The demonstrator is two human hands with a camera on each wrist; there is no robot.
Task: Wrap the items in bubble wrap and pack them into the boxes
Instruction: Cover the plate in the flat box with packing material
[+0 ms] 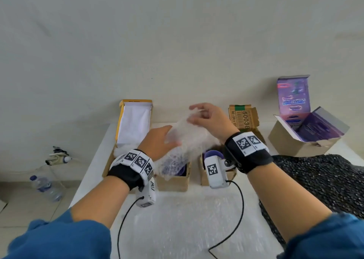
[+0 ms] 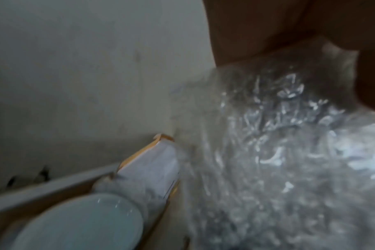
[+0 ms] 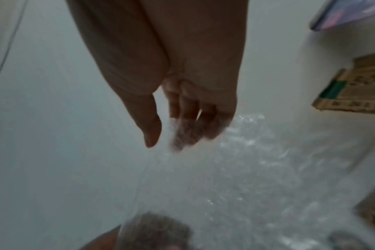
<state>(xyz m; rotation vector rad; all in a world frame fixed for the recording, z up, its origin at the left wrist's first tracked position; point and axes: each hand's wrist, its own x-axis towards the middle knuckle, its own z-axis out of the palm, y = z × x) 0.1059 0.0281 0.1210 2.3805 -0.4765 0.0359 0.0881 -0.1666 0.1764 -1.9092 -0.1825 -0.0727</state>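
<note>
A long bundle of bubble wrap [image 1: 187, 138] stands tilted over a small open cardboard box [image 1: 173, 182], and a purple item [image 1: 173, 166] shows through its lower end. My left hand [image 1: 167, 138] grips the bundle's left side at mid-height. My right hand [image 1: 194, 113] pinches the wrap's top end. In the right wrist view the right hand's fingers [image 3: 188, 128] lie behind the film [image 3: 246, 169], the thumb in front. The left wrist view is filled by the crinkled wrap [image 2: 278, 152] under my palm.
A yellow box with white lining [image 1: 134, 124] holding a pale round item [image 2: 86, 223] stands left. A second small box [image 1: 204, 178] with a purple item [image 1: 213, 153] sits right of centre. Behind are a brown carton [image 1: 243, 116] and an open purple-lined box [image 1: 307, 132]. A bubble wrap sheet [image 1: 187, 223] covers the near table; dark cloth [image 1: 325, 180] lies right.
</note>
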